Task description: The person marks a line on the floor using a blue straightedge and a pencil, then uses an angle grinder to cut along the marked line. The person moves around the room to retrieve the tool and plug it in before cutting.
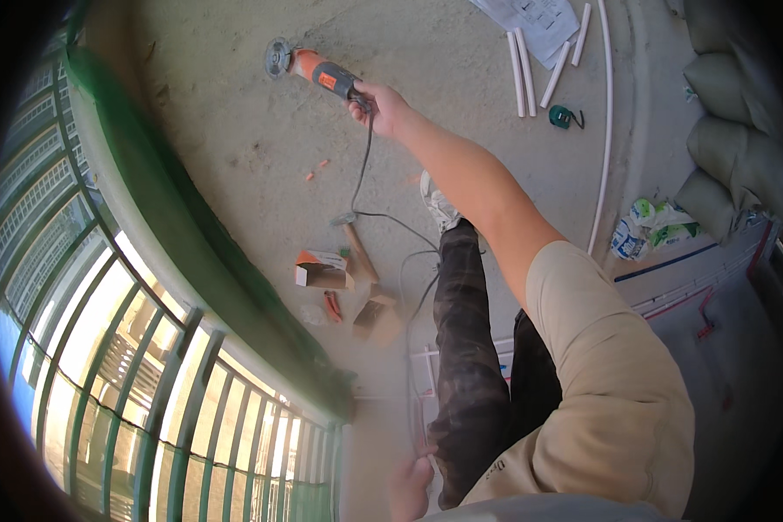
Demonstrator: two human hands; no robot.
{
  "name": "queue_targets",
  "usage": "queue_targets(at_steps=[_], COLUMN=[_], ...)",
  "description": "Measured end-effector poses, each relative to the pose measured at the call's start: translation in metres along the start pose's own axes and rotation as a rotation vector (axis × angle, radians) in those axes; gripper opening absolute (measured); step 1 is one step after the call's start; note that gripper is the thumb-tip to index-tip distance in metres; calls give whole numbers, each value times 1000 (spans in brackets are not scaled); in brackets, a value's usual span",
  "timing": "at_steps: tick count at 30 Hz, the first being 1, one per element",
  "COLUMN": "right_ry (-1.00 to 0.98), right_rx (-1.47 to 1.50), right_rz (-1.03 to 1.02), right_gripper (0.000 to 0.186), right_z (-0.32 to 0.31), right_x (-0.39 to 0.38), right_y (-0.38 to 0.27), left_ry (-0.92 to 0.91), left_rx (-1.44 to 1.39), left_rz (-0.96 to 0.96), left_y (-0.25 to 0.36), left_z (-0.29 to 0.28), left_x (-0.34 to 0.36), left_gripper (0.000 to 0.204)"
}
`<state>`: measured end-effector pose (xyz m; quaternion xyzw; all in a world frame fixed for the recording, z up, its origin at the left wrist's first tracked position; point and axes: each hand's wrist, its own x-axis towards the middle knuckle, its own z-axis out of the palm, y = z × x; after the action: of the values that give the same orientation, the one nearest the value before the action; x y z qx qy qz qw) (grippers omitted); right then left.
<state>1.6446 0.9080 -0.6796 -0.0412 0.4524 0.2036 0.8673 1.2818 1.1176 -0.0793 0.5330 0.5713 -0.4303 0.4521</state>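
My right hand is stretched out far ahead, wrapped around the rear end of an orange and grey angle grinder. Its disc points to the far left, over the concrete. From the grinder's back a dark power cord trails down beside a hammer and on toward my legs. Low in the view, my left hand is beside my thigh, its fingers curled and blurred. A thin line reaches down toward that hand; whether it grips it cannot be made out.
An open orange-white box, a cardboard box and red-handled pliers lie near the hammer. White pipes, drawings and a green tape measure are far right. Filled sacks line the right; green railing runs left.
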Motion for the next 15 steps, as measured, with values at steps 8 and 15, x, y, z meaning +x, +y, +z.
queue_targets(at_steps=[8, 15], right_ry=[182, -768], right_rx=[-1037, -773], right_rz=[-307, 147], right_gripper=[83, 58], right_z=[1, 58], right_x=[-331, -643], right_y=[100, -46], left_ry=[-650, -750], left_rx=[-429, -819], left_rz=[379, 628], left_y=[143, 285], left_z=[101, 226], left_x=[-34, -109], left_gripper=[44, 40])
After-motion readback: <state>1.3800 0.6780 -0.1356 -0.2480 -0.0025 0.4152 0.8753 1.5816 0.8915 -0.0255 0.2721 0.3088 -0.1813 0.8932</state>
